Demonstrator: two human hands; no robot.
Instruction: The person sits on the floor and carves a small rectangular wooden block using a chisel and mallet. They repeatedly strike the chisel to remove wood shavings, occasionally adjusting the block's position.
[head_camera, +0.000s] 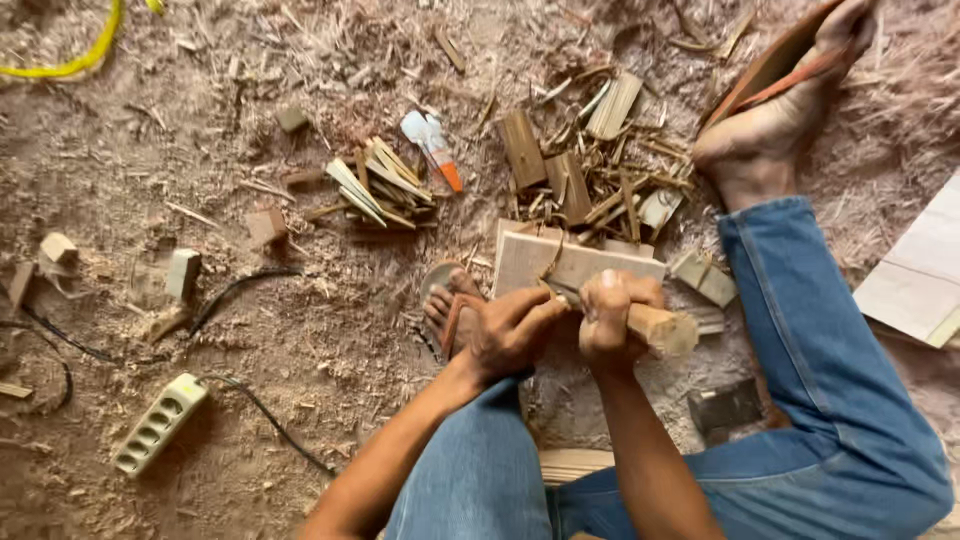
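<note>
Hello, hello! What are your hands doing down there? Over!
Right hand gripping wooden mallet. Left hand steadying a thin tool, mostly hidden, against pale wood block. Wood offcuts piled just beyond. Over.

handle: pale wood, rough-cut end | board: pale wood, smooth, matt | scraps: splintery wood | floor: dusty matt sawdust | jeans: blue denim cloth | strip: matt plastic, dusty
</note>
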